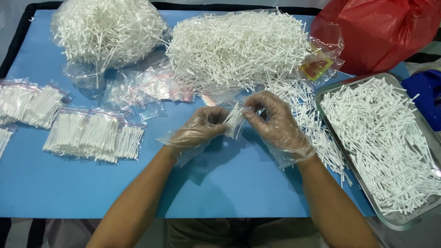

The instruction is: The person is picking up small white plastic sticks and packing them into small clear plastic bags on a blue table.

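Far left on the blue mat (55, 183): filled bags (94, 136) of white sticks lying flat in a row, w/ a couple more at the edge. Behind them a clear sack (108, 30) stuffed w/ loose sticks, and some empty zip bags (147, 89) scattered next to it.

Center: left hand (195, 131) in a thin clear glove, fingers curled shut around the lower end of a small bag (234, 120). The bag is see-through plastic, packed w/ a tight bundle of short white sticks, tilted a bit, held just above the mat btwn both hands. Right hand (275, 121), also gloved, pinches the bag's top edge w/ thumb and fingertips; other fingers bent in.

Behind the hands, a big pile (239, 48) of loose sticks on clear plastic, spilling down toward the right wrist.

Right side: metal tray (399, 222) w/ more sticks spread in it, red bag (381, 32) in the back corner, something blue at the far edge, can't tell what.
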